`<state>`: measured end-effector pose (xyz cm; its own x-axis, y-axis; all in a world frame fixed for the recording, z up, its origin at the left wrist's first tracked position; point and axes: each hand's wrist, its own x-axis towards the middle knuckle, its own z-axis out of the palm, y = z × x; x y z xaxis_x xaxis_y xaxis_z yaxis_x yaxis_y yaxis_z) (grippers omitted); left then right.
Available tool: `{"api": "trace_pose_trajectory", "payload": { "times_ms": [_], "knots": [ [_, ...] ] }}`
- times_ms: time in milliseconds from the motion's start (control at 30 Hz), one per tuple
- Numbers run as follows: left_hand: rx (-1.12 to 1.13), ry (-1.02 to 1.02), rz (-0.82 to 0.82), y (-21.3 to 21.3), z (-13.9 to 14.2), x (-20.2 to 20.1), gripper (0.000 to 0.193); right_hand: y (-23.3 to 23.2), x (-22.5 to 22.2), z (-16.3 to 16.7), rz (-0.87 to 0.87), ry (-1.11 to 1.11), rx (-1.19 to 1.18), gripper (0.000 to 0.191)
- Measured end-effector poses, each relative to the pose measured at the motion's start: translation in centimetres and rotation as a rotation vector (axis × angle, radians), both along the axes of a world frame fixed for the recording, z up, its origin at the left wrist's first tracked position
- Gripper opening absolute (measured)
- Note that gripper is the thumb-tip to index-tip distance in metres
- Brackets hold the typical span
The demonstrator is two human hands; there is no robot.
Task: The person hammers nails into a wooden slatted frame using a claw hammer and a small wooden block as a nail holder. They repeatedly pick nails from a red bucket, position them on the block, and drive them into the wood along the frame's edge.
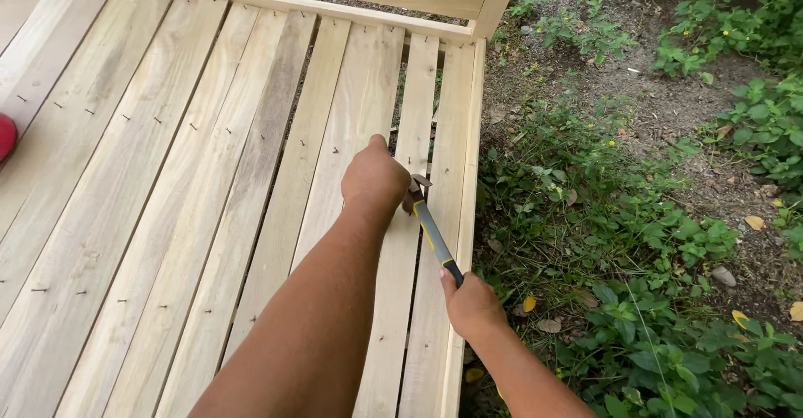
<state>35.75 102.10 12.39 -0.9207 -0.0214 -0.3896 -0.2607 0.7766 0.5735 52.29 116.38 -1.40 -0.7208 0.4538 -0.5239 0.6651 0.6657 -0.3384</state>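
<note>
Far left, at nine o'clock: rounded red object (5, 136), cut off by the frame edge, lying on the pale slatted wooden platform (167, 201); rows of part-driven nails (125, 118) standing proud along the slats. Centre: left hand (374, 180) curled down on a slat, fingers hidden, probably pinching a nail, though not possible to tell. Just to its three o'clock: grey-and-yellow-handled claw hammer (432, 232), head close beside the left knuckles, handle running toward five o'clock. Right hand (470, 303) closed around the black end of the handle. Advice for the step: short, light taps first; fingers kept low on the shank; head square to the slat. Far right: weedy ground (636, 217).
</note>
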Motion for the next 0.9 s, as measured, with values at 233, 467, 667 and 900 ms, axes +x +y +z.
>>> {"api": "trace_pose_trajectory", "payload": {
  "times_ms": [233, 467, 667, 900],
  "knots": [
    [-0.081, 0.080, 0.064, 0.2, -2.5, -1.3, 0.036, 3.3, -3.5, 2.8, 0.135, -0.119, -0.077, 0.064],
    [-0.047, 0.056, 0.111, -0.9, -3.5, -0.9, 0.040, 4.7, -5.8, 5.8, 0.349, -0.123, 0.087, 0.066],
    [-0.022, 0.049, 0.130, -0.6, -2.5, -0.8, 0.037, 4.6, -7.3, 9.3, 0.254, -0.292, -0.016, 0.068],
    [-0.034, 0.064, 0.117, -0.5, -2.9, 0.3, 0.042, 3.3, -9.2, 10.7, 0.336, -0.314, 0.052, 0.066]
  ]
}}
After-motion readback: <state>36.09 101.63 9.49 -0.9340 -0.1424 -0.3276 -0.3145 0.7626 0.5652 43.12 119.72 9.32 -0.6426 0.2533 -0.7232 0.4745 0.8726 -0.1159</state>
